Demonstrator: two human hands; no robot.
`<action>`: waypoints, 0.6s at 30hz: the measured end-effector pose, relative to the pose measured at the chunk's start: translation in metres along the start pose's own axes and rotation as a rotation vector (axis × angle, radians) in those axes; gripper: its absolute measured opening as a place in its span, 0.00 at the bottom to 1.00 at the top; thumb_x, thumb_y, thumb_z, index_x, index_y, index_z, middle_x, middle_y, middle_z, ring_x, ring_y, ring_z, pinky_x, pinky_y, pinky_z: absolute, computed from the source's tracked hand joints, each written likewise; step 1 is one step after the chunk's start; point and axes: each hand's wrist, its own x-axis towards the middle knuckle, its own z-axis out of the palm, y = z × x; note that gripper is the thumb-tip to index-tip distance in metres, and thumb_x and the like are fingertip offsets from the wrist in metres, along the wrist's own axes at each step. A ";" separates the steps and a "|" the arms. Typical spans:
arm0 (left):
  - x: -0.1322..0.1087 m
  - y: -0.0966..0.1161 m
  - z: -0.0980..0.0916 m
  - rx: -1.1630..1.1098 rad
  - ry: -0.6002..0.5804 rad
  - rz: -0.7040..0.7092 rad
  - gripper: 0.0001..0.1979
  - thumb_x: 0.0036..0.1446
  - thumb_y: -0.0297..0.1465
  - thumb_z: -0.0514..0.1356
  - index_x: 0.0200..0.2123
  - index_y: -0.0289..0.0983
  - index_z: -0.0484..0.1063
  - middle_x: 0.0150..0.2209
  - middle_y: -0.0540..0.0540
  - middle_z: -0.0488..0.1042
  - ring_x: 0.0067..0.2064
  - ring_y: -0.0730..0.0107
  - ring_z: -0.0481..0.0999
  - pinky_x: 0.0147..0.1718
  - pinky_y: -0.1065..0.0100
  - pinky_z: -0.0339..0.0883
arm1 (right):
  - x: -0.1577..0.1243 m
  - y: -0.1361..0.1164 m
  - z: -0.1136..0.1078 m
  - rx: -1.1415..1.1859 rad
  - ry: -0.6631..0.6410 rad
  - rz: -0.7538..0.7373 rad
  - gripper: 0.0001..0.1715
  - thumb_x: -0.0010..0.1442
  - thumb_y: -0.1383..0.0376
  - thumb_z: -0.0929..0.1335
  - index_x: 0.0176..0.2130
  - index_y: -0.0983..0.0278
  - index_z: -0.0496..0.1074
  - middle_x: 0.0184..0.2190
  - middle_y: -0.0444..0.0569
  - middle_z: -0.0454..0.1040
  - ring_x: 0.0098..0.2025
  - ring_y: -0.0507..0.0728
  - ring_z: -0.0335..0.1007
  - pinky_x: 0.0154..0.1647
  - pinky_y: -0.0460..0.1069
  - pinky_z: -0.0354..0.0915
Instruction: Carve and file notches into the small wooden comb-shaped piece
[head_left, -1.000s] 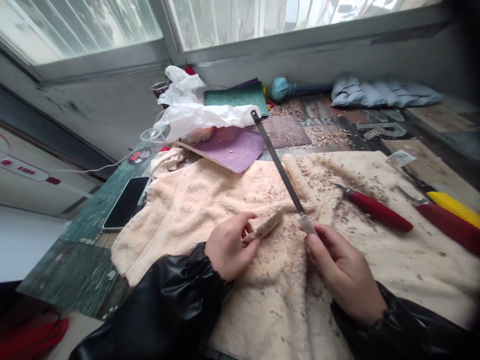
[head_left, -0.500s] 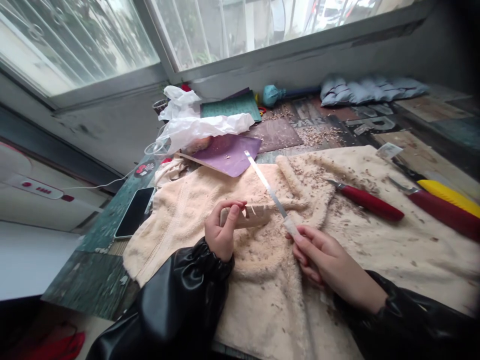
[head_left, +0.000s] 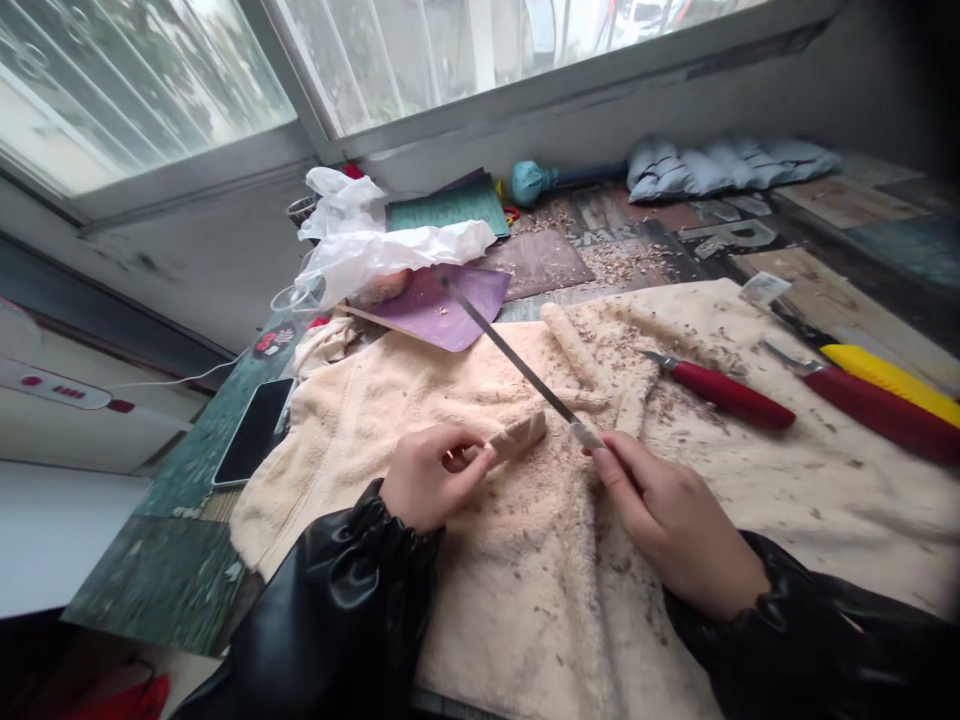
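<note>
My left hand (head_left: 427,482) pinches a small pale wooden piece (head_left: 517,436), its far end resting low over the cream fleece cloth (head_left: 465,390). In my right hand (head_left: 667,515) is a long thin metal file (head_left: 510,354), gripped at its near end. The blade slants up and to the left, just beyond the wooden piece's far end. Wood shavings litter the cloth around both hands.
A red-handled knife (head_left: 724,388) lies on the cloth to the right, with a red-handled tool (head_left: 877,416) and a yellow-handled tool (head_left: 889,371) beyond. A phone (head_left: 253,430) lies at the left. Purple sheet (head_left: 442,300), white plastic bag (head_left: 382,250) and blue-grey cloth (head_left: 720,165) sit by the window wall.
The wooden piece has dropped from a raised position back down toward the cloth. The file has swung and now points farther left, its tip over the purple sheet.
</note>
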 end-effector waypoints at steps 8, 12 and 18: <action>-0.008 0.002 0.018 0.349 -0.174 0.020 0.09 0.51 0.34 0.53 0.22 0.36 0.64 0.24 0.48 0.66 0.27 0.72 0.66 0.26 0.70 0.59 | -0.008 0.002 0.007 -0.294 -0.009 -0.173 0.17 0.63 0.60 0.54 0.28 0.62 0.63 0.17 0.43 0.67 0.17 0.52 0.64 0.18 0.46 0.51; -0.011 0.008 0.022 0.411 -0.116 -0.060 0.10 0.54 0.34 0.50 0.26 0.36 0.66 0.27 0.47 0.68 0.30 0.69 0.68 0.29 0.69 0.61 | -0.011 0.001 0.009 -0.302 0.001 -0.214 0.18 0.63 0.60 0.55 0.28 0.63 0.64 0.16 0.43 0.67 0.17 0.52 0.64 0.18 0.46 0.50; -0.012 0.013 0.023 0.469 -0.177 -0.078 0.07 0.52 0.32 0.50 0.29 0.37 0.65 0.31 0.46 0.69 0.32 0.66 0.70 0.28 0.68 0.62 | -0.011 -0.001 0.010 -0.256 -0.058 -0.196 0.19 0.63 0.60 0.54 0.26 0.63 0.63 0.16 0.44 0.66 0.17 0.52 0.64 0.19 0.46 0.52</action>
